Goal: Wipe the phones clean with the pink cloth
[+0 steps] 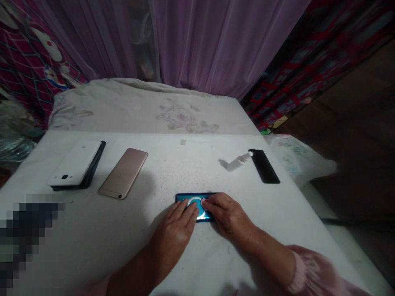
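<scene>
A shiny blue phone (182, 197) lies sideways on the white-covered table in front of me. A white ring shape (191, 199) shows on its upward face; whether it is a sticker or a reflection I cannot tell. Fingers stretched out, my left hand (176, 229) rests on the phone's left part and over some of the ring. My right hand (230, 216) is at the phone's right side, thumb and fingers pinched together at the ring's edge. A small pale edge shows at those fingertips, too small to name. Both hands cover parts of the phone.
Left of the hands lie a rose-gold phone (124, 173) and a white phone (75, 163) on a dark one (92, 172). To the right, a white spray bottle (239, 161) lies beside a black flat panel (265, 166). A small grey square (183, 142) sits farther back.
</scene>
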Available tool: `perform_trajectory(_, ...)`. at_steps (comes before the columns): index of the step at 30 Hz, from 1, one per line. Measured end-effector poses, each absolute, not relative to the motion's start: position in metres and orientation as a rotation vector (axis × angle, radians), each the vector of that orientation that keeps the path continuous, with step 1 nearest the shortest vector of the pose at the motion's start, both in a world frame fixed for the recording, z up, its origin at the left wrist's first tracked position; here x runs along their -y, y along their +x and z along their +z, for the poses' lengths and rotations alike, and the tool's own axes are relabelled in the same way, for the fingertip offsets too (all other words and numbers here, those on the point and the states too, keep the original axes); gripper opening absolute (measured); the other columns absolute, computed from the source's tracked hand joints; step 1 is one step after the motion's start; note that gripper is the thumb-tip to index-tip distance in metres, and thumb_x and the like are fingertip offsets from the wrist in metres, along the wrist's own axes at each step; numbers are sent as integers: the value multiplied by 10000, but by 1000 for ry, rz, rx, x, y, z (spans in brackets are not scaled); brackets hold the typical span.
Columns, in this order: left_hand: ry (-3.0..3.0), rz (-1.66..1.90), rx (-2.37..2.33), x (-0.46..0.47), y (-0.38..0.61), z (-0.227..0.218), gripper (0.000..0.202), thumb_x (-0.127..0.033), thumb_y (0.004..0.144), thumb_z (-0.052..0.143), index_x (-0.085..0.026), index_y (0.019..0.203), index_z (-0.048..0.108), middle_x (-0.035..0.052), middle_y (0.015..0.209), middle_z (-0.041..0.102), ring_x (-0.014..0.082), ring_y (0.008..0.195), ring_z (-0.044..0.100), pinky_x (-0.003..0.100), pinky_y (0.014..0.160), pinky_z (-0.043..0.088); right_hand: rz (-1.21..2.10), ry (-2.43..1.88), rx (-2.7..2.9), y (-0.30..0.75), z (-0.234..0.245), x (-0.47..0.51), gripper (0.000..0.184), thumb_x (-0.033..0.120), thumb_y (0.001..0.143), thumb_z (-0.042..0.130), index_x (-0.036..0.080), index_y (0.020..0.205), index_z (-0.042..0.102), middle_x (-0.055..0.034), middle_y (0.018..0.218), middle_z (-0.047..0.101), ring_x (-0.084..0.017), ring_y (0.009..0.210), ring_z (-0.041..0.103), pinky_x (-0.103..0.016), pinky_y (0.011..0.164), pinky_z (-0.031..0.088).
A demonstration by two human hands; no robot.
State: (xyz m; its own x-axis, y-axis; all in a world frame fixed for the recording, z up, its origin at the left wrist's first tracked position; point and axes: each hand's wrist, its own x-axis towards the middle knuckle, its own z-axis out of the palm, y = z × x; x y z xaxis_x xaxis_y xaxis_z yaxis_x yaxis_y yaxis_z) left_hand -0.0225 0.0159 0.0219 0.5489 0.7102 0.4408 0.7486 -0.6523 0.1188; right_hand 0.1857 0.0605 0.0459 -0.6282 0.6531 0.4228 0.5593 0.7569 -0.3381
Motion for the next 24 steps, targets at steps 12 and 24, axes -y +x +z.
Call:
perform_trajectory(12,-2708,-784,1247,-22,-25,27,291,-97,965,393,-128,1138,625,109,1093,689,240,1062,640,382,902,538,289,-831,2461,173,48,-83,238,181,939,518,183,1134,656,-89,917,672,-188,797,585,-324,677,513)
perform_trajectory(24,-2724,-742,1236,-21,-24,26,272,-89,957,408,-118,1155,592,102,1017,673,247,1049,636,391,899,542,328,-824,2506,166,52,-90,243,210,960,491,170,1110,677,-91,895,671,-186,803,585,-319,683,510)
